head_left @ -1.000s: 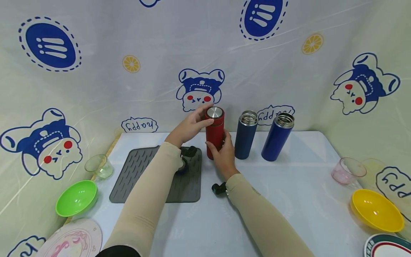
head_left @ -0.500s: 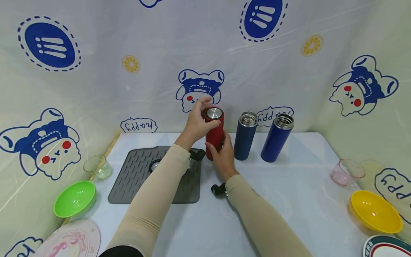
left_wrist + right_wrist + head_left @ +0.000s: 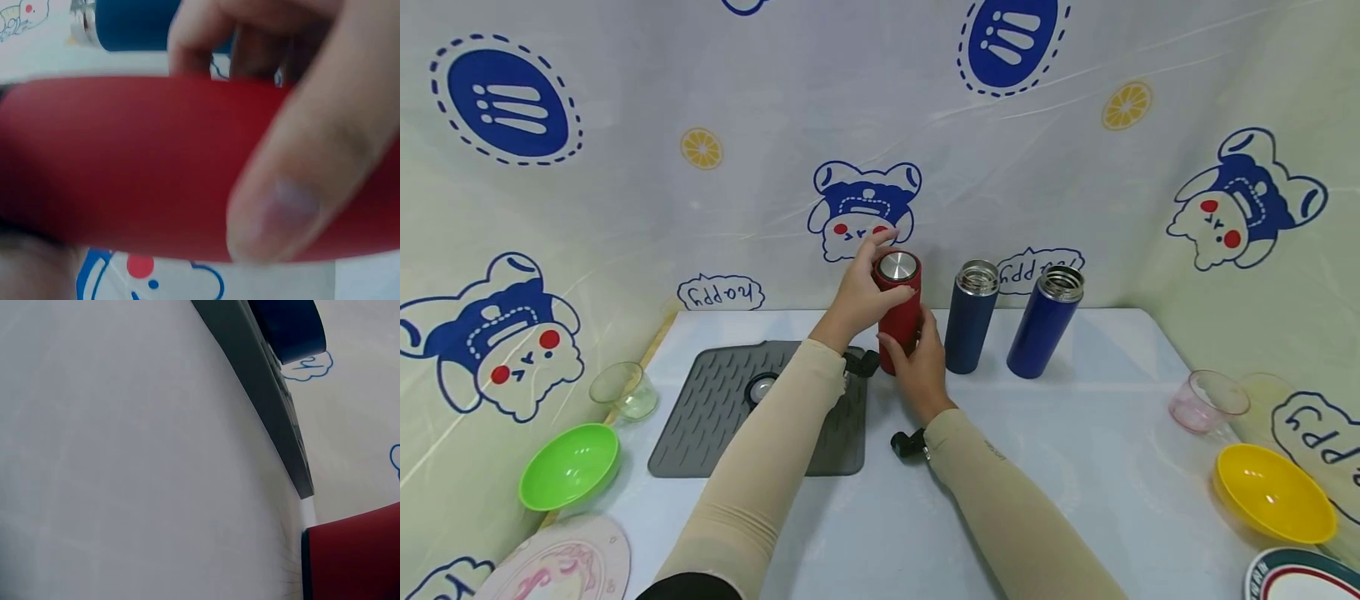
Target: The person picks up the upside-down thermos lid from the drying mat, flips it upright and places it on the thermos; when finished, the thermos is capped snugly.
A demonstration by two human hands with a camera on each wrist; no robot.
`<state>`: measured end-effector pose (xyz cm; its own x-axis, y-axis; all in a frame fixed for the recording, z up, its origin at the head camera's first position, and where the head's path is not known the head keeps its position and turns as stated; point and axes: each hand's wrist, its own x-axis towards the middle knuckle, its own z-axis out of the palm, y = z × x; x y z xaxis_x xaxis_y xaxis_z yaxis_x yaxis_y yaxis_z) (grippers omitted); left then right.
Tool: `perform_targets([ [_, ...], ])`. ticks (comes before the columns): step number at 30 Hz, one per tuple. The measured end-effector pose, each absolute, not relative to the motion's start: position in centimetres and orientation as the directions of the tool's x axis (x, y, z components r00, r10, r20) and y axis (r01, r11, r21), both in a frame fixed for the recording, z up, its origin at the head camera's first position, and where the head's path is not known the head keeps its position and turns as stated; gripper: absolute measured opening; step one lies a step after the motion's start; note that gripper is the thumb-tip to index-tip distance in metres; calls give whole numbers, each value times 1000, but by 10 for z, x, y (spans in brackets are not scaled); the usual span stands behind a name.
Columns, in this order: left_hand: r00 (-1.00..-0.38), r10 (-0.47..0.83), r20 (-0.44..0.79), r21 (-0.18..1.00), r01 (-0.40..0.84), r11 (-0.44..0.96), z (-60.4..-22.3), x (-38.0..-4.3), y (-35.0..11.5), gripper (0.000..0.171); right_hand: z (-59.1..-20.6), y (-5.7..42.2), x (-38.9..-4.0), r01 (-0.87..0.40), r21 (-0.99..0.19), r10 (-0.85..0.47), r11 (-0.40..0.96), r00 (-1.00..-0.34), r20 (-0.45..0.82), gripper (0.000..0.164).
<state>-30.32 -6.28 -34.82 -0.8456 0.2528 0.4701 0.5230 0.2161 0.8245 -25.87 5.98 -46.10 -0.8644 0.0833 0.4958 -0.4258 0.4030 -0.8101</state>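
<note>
A red vacuum flask (image 3: 895, 329) stands upright on the table with its steel-topped lid (image 3: 898, 266) in place. My left hand (image 3: 859, 296) grips the lid, thumb across the front and fingers behind. Lower down, my right hand (image 3: 921, 367) holds the flask's body; in the left wrist view its thumb (image 3: 275, 215) lies across the red wall. The flask's base (image 3: 353, 556) sits low in the right wrist view. Right of it are a dark blue flask (image 3: 970, 329) and a brighter blue flask (image 3: 1043, 329), both uncapped with steel necks showing.
A grey ridged mat (image 3: 700, 433) bears a round lid (image 3: 762, 388), partly behind the left sleeve. A dark blue lid (image 3: 290, 331) shows there too. Left are a glass (image 3: 636, 396), green bowl (image 3: 568, 467) and plate (image 3: 610, 550); right, a pink glass (image 3: 1206, 408), yellow bowl (image 3: 1273, 492) and plate (image 3: 1300, 575).
My left hand has turned round the lid, its thumb coming rightward across the front. The left forearm has shifted right, uncovering the lid on the mat. My right hand keeps its hold.
</note>
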Motion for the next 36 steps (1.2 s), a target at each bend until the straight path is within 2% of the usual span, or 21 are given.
perform_targets([
  [3, -840, 297, 454, 840, 515, 172, -348, -303, -67, 81, -460, 59, -258, -441, -804, 71, 400, -859, 507, 73],
  [8, -840, 211, 499, 812, 539, 223, -348, -303, -64, 88, -460, 59, -258, -443, -804, 67, 395, -860, 507, 73],
  [11, -828, 187, 529, 791, 561, 243, -348, -305, -64, 82, -460, 58, -259, -438, -807, 73, 396, -861, 503, 73],
  [15, -825, 263, 501, 819, 550, 163, -346, -308, -71, 80, -462, 58, -260, -442, -805, 83, 397, -856, 511, 74],
  [20, -829, 367, 421, 878, 474, 64, -333, -299, -77, 80, -463, 58, -260, -449, -801, 83, 396, -852, 518, 74],
  [24, -836, 442, 327, 908, 408, 100, -317, -291, -80, 73, -463, 58, -260, -445, -803, 88, 396, -853, 515, 73],
  [28, -818, 504, 278, 906, 397, 144, -316, -296, -81, 77, -464, 58, -260, -433, -811, 97, 392, -858, 505, 72],
  [30, -816, 492, 302, 884, 433, 176, -322, -302, -80, 81, -465, 58, -260, -429, -817, 93, 386, -863, 497, 73],
  [33, -836, 409, 367, 841, 485, 238, -334, -310, -77, 89, -466, 58, -260, -423, -826, 86, 372, -870, 485, 72],
  [36, -839, 327, 435, 827, 517, 224, -340, -313, -75, 84, -466, 58, -260, -425, -829, 85, 362, -871, 484, 72],
])
